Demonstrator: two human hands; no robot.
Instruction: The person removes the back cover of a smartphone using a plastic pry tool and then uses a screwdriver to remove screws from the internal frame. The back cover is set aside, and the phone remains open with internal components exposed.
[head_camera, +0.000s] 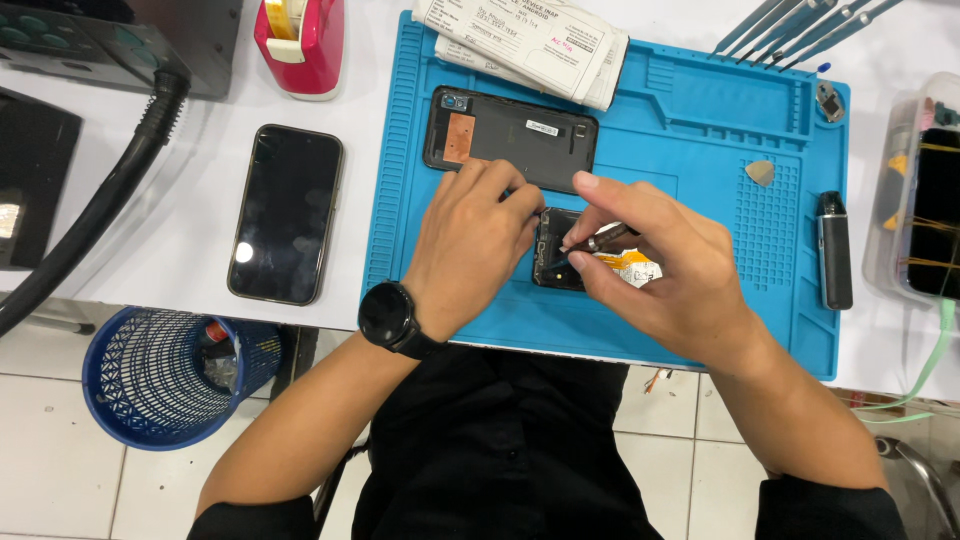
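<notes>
At the centre of the frame lies a small opened black phone body with exposed circuitry (556, 250), resting on a bright blue silicone repair mat (700, 150). Part of it is hidden under both hands. An orange and white flex or battery part (628, 266) shows at its right side. The right hand (660, 265) pinches a thin dark metal tool (600, 240) between thumb and forefinger, its tip pointing left and down into the phone's interior; the fingers are closed on the tool. The left hand (470, 245), with a round black wristwatch (388, 316) on the wrist, presses down on the left edge of the phone body, fingers curled; whether they grip something small there I cannot tell.

To do this well, the left hand should probably hold the body flat and steady on the mat, while the right keeps the tool at a low angle and works gently, so that the tip does not slip onto the board or tear the flex.

Just above the hands lies a black phone back cover with a copper-coloured patch (510, 135), and above that, at the mat's top edge, a stack of white paper slips (530, 45). A triangular pick (760, 173) sits at the mat's right, a slim dark grey device (835, 250) at its right edge, and metal tweezers (800, 25) at upper right. Left of the mat, on the white surface (200, 270), lies a dark intact smartphone (286, 213); a pink tape dispenser (298, 40) stands at the top. A blue mesh waste basket (160, 375) stands on the floor at lower left.
</notes>
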